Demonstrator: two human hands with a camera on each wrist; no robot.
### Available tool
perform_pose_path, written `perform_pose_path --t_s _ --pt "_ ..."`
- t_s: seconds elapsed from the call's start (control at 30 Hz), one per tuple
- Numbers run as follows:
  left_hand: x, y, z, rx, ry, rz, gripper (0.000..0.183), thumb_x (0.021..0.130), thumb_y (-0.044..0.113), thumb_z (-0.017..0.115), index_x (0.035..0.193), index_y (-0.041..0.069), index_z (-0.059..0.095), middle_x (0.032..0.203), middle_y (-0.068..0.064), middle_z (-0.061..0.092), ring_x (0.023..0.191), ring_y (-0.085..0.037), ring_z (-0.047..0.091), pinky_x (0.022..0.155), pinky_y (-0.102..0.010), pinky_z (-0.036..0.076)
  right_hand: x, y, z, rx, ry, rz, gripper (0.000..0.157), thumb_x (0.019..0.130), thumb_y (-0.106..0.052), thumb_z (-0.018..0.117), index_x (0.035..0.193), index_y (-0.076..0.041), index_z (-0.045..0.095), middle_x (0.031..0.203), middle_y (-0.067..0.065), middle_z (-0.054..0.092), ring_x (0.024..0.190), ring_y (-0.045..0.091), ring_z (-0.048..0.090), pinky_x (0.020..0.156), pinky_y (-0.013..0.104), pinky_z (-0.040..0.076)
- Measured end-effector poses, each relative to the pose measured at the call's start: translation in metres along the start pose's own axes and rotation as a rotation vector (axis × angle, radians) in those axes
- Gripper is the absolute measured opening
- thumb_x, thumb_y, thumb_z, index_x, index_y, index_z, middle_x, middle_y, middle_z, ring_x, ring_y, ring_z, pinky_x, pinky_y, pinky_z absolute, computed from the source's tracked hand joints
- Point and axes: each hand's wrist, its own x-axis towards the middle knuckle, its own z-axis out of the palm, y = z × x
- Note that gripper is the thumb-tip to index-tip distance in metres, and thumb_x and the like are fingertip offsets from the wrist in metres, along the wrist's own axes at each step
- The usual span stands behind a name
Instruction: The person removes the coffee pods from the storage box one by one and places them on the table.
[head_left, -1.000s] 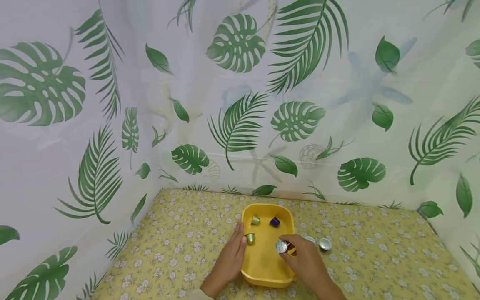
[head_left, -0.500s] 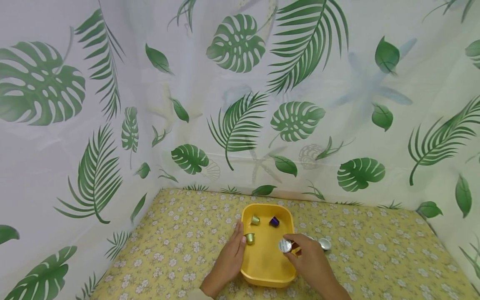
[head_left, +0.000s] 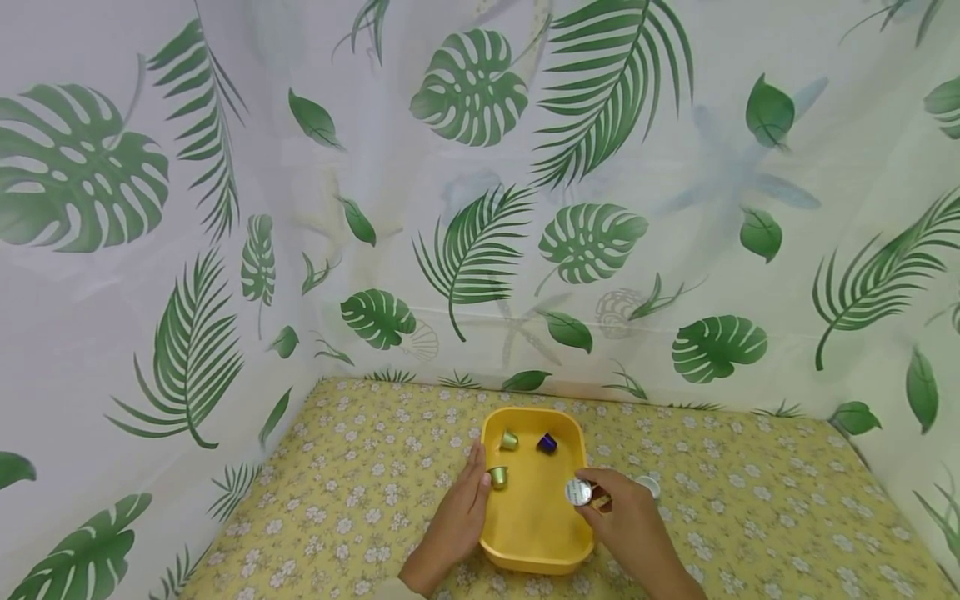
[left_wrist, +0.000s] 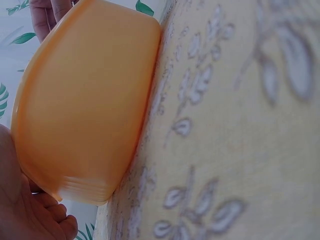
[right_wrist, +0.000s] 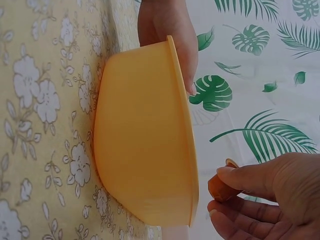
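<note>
A coffee capsule (head_left: 578, 492) with a silver lid is pinched between the thumb and fingers of my right hand (head_left: 628, 510), over the right rim of the yellow tub (head_left: 528, 533). The right wrist view shows its orange-brown body (right_wrist: 221, 190). My left hand (head_left: 457, 507) grips the tub's left side, the thumb at the rim. Inside the tub lie a pale green capsule (head_left: 510, 440), a green capsule (head_left: 498, 477) and a dark blue capsule (head_left: 547, 443). To the right, partly behind my right hand, a silver-topped capsule (head_left: 649, 484) is on the cloth.
A yellow flowered cloth (head_left: 757, 508) covers the tabletop. White sheeting (head_left: 660, 250) with green leaf prints encloses it at the back and both sides.
My right hand has shifted a little to the right with the capsule, from over the tub's inside to its right rim, covering more of the things behind. The left hand has stayed in place.
</note>
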Motion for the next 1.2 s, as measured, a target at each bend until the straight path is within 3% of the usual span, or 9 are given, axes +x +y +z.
perform_pose_path --t_s 0.77,0.93,1.2 --pt "-0.001 -0.002 -0.001 0.006 -0.009 -0.022 0.059 0.114 0.037 0.021 0.163 0.006 0.012 0.169 -0.002 0.004 0.154 -0.026 0.014 0.123 -0.052 0.018 -0.005 0.013 -0.015 -0.032 0.024 0.069 0.044 0.080 0.003 0.083 0.122 -0.005 0.072 0.106 0.008 0.073 0.087 0.019 0.069 0.069 0.026 0.060" --pt "-0.002 -0.003 -0.001 -0.003 -0.004 0.002 0.057 0.114 0.032 0.023 0.162 0.003 0.012 0.169 -0.006 0.005 0.154 -0.029 0.014 0.122 -0.055 0.018 -0.007 0.017 -0.019 -0.038 0.019 0.083 0.045 0.080 0.001 0.084 0.123 -0.005 0.071 0.104 0.006 0.073 0.086 0.018 0.069 0.068 0.026 0.059" --pt "-0.002 0.000 0.000 -0.001 -0.012 -0.015 0.057 0.114 0.034 0.022 0.163 0.006 0.011 0.169 -0.002 0.003 0.154 -0.026 0.013 0.123 -0.053 0.017 -0.010 0.026 -0.026 -0.030 0.029 0.095 0.045 0.082 0.001 0.083 0.125 -0.005 0.071 0.106 0.008 0.074 0.087 0.019 0.071 0.066 0.023 0.059"
